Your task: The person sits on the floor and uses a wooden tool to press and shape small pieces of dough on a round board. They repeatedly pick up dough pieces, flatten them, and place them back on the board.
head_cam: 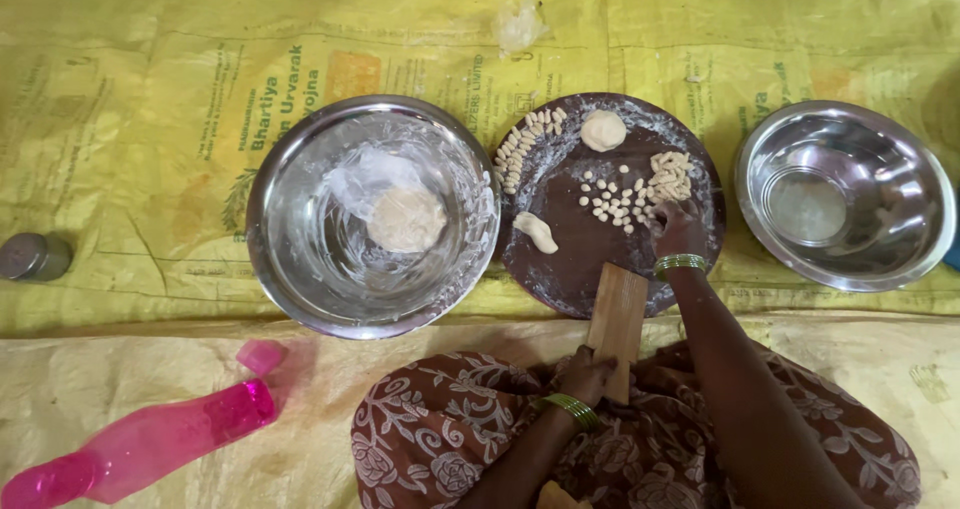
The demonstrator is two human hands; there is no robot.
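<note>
Two hands over yellow sheeting (150,119): left (585,374) grips wooden board (617,319), right (678,229) pinches dough bits (612,201).

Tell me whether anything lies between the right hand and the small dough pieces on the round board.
Nothing visible does. The right hand is already on the round board, its fingers at the edge of the scattered small dough pieces. The left hand holds the wooden paddle, which lies nearer the person, clear of that reach.
</note>
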